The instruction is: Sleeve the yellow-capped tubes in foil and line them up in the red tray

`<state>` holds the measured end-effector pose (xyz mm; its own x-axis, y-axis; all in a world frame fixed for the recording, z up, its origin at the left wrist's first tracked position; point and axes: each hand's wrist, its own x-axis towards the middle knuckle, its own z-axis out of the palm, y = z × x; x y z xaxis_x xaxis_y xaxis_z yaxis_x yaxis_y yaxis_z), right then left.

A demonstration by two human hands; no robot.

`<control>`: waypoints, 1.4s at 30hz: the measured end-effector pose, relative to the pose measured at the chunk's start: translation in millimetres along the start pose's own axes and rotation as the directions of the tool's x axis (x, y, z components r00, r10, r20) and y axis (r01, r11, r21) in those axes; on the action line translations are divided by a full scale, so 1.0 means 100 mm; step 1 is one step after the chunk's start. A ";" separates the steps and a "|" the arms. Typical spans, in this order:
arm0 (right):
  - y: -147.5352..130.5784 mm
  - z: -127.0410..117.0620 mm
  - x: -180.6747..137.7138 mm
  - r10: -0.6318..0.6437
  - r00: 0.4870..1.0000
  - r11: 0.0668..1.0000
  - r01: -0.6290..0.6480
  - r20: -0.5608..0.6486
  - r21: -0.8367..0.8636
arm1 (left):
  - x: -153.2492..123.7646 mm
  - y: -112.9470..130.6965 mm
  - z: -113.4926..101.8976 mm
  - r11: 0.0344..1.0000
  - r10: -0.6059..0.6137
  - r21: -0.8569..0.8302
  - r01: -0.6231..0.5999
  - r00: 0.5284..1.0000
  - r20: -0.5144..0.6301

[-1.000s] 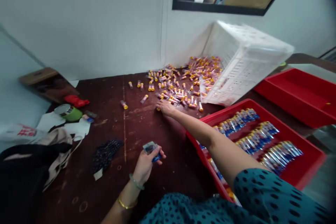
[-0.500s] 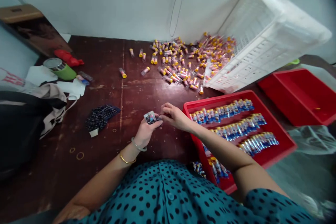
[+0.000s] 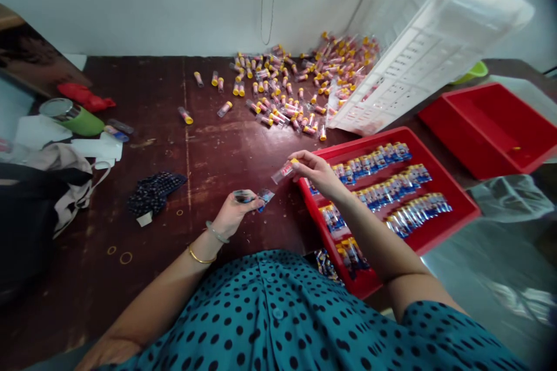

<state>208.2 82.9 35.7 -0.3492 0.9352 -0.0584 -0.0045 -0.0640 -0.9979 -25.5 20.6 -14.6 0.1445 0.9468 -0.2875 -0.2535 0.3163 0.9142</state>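
Right hand (image 3: 317,173) pinches a yellow-capped tube (image 3: 284,171) above the table (image 3: 217,151); at its 8 o'clock, left hand (image 3: 232,214) grips small blue wrappers (image 3: 255,197); red tray (image 3: 452,208) at 3 o'clock

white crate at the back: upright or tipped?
Tipped. The white crate leans on its side against the wall, its mouth facing the pile of yellow-capped tubes spilled over the table.

I've only the one head-worn view, looking forward and steeply down over the dark table (image 3: 226,151) toward the white wall (image 3: 130,0). It sits close above my own arms.
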 end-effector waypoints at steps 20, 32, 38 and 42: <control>-0.03 0.24 -0.21 -0.252 0.957 0.810 0.291 0.146 -0.510 | 0.00 0.14 0.20 0.964 -0.215 -0.133 0.229 0.970 0.108; -0.23 -0.11 -0.14 -0.002 0.997 0.972 0.020 -0.075 0.232 | 0.01 0.19 0.14 0.961 -0.118 -0.222 0.165 0.970 0.213; -0.30 0.03 -0.18 0.034 0.999 0.973 -0.030 -0.012 0.228 | 0.01 0.15 0.17 0.991 -0.069 -0.104 0.090 0.979 0.191; -0.29 0.06 -0.20 -0.009 1.000 0.997 0.010 -0.004 0.073 | 0.01 0.13 0.16 0.993 -0.073 -0.082 0.090 0.979 0.190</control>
<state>209.8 63.8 65.9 -0.3457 0.9370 -0.0492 -0.0764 -0.0803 -0.9938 -13.2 24.4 2.1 0.3418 0.8926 -0.2941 -0.3171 0.4041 0.8580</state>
